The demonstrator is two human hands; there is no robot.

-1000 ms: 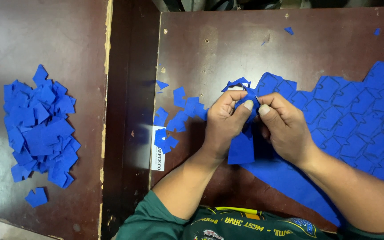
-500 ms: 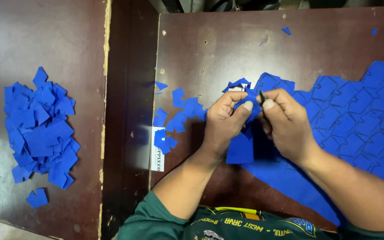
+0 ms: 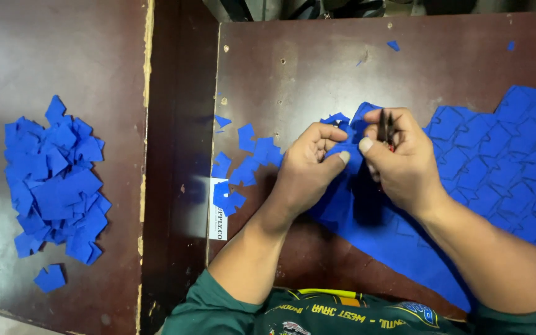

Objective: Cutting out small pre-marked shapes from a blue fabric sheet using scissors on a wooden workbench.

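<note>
A long blue fabric strip [image 3: 497, 167], marked into joined square pieces, lies across the right of the dark brown table [image 3: 317, 68]. My left hand [image 3: 308, 170] pinches the strip's near end between thumb and fingers. My right hand [image 3: 404, 161] holds small dark scissors [image 3: 384, 127] upright at that same end, fingers curled around them. Both hands meet over the strip's tip near the table's middle.
Loose blue cut squares [image 3: 246, 158] lie left of my hands by a white label [image 3: 218, 211]. A heap of blue cut squares [image 3: 54, 180] sits on the separate table at far left, across a dark gap [image 3: 178, 155]. Tiny scraps [image 3: 393, 44] lie near the far edge.
My right hand has lifted slightly and turned, so the scissors now show upright above the strip's tip. The left hand keeps its pinch in about the same place.
</note>
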